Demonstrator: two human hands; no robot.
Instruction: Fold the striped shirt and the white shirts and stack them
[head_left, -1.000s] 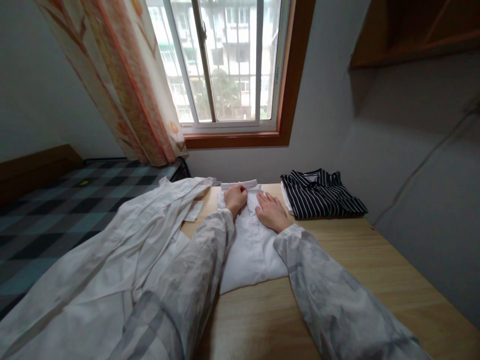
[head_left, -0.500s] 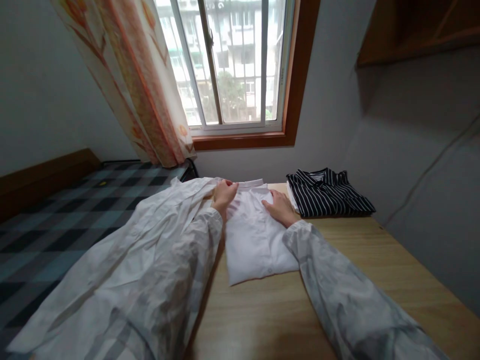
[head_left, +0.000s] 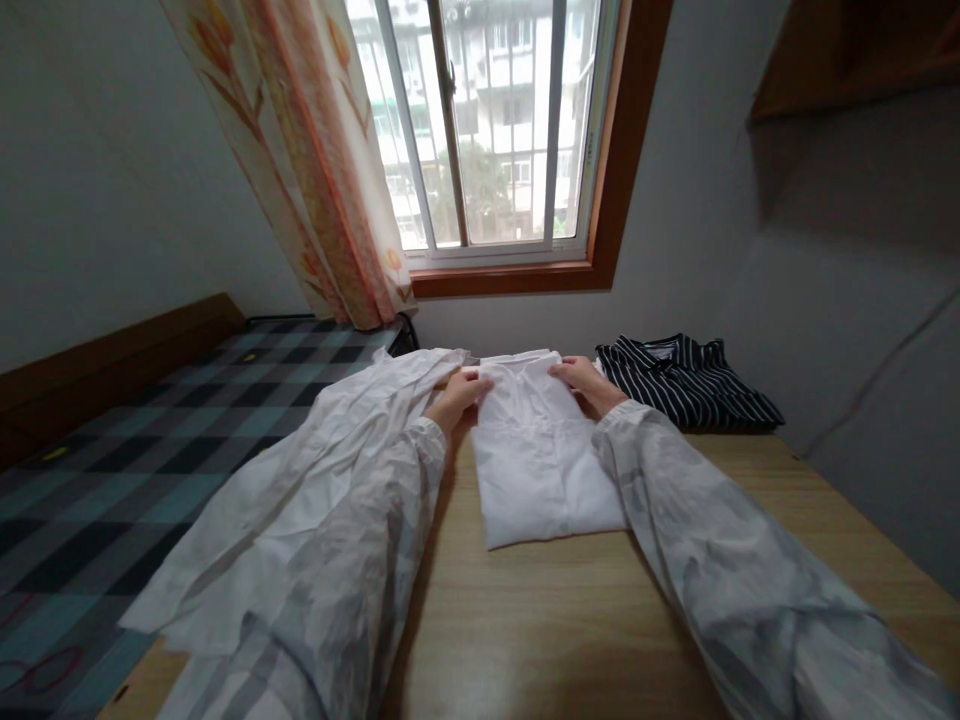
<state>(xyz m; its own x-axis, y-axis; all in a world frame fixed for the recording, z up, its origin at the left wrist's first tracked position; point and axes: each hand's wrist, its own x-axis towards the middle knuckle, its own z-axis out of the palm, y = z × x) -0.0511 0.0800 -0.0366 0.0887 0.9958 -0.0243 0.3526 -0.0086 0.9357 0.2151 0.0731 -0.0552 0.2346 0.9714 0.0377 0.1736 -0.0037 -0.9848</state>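
A folded white shirt (head_left: 540, 460) lies on the wooden table (head_left: 570, 620), collar toward the window. My left hand (head_left: 459, 393) pinches its far left corner beside the collar. My right hand (head_left: 587, 378) holds the far right corner, fingers curled over the edge. An unfolded, crumpled white garment (head_left: 300, 480) spreads over the table's left side and hangs toward the bed. A folded black shirt with white stripes (head_left: 686, 382) lies just right of my right hand.
A bed with a dark checked cover (head_left: 112, 450) stands left of the table. A window (head_left: 495, 130) with an orange patterned curtain (head_left: 315, 170) is straight ahead. Grey walls close the right side, with a wooden shelf (head_left: 855, 60) up high.
Both hands moved from the shirt's chest out to its far corners, left hand leftward, right hand rightward and away. The view shifted, so everything sits further right in the picture.
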